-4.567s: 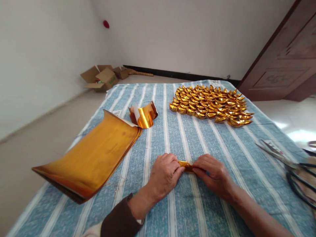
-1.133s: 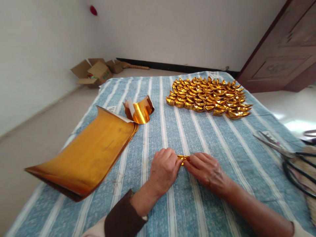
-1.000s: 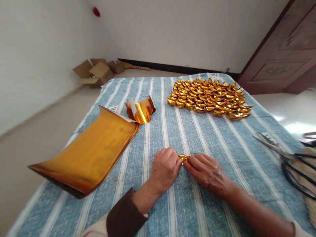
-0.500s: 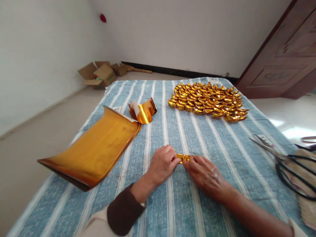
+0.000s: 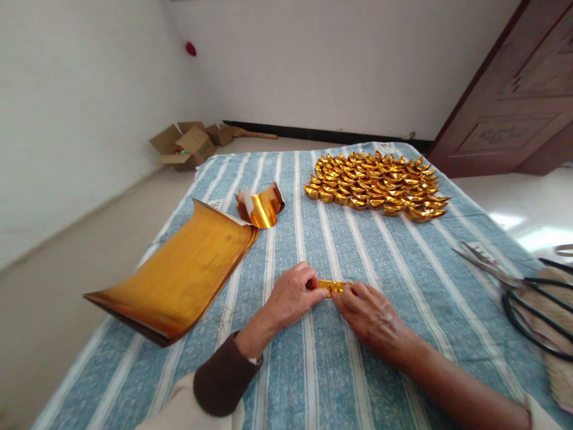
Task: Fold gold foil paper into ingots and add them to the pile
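Lying between the left hand [image 5: 290,294] at nine o'clock and the right hand [image 5: 373,319] at three — both pinching its ends — is a narrow strip of creased, glossy gold foil [image 5: 331,287]. Pointed, boat-shaped foil pieces [image 5: 375,185] crowd one o'clock on striped cloth [image 5: 286,382]; smooth, curling gold sheets [image 5: 179,269] lie at ten.
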`<state>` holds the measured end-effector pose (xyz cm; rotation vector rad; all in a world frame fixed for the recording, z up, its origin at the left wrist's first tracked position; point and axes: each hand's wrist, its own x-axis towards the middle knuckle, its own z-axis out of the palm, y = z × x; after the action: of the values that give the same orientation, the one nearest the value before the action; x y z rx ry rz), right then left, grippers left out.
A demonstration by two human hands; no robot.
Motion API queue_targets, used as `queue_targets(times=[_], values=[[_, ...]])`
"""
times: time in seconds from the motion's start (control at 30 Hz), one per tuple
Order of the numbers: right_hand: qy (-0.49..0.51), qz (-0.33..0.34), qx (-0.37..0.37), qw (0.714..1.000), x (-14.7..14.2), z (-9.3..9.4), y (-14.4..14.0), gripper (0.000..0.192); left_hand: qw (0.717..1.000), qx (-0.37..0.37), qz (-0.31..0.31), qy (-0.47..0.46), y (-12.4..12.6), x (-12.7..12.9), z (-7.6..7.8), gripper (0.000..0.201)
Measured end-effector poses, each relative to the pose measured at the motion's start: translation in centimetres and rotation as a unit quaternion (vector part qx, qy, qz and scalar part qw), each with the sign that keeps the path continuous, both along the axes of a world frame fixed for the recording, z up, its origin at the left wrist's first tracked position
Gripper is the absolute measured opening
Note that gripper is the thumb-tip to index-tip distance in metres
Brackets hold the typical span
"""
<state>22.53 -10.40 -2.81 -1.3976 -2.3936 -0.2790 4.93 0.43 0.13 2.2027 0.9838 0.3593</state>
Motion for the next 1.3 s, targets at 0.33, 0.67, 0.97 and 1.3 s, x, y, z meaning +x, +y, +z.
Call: queue_targets(times=[0.33,0.67,0.97,1.3], values=[[0.007,0.003,-0.007,1.0,0.2,0.3,0.0,0.03,1.0,0.025,0.0,-0.004,-0.2,0.2,-0.6,0.015],[-0.001,-0.004,-0.008,1.0,0.2,-0.2,-0.1,0.022,0.999,-0.021,-0.05,0.005,1.0,-0.4,0.2,0.009],[-0.002,-0.004,-0.01,1.0,0.1,0.4,0.0,0.026,0.998,0.03,0.016,0.048,0.0,0.6,0.0,0.018],[0.044,0.028,-0.036,0.998,1.1,-0.4,-0.4,0.023,0.999,0.027,0.005,0.026,0.2,0.3,-0.3,0.017]])
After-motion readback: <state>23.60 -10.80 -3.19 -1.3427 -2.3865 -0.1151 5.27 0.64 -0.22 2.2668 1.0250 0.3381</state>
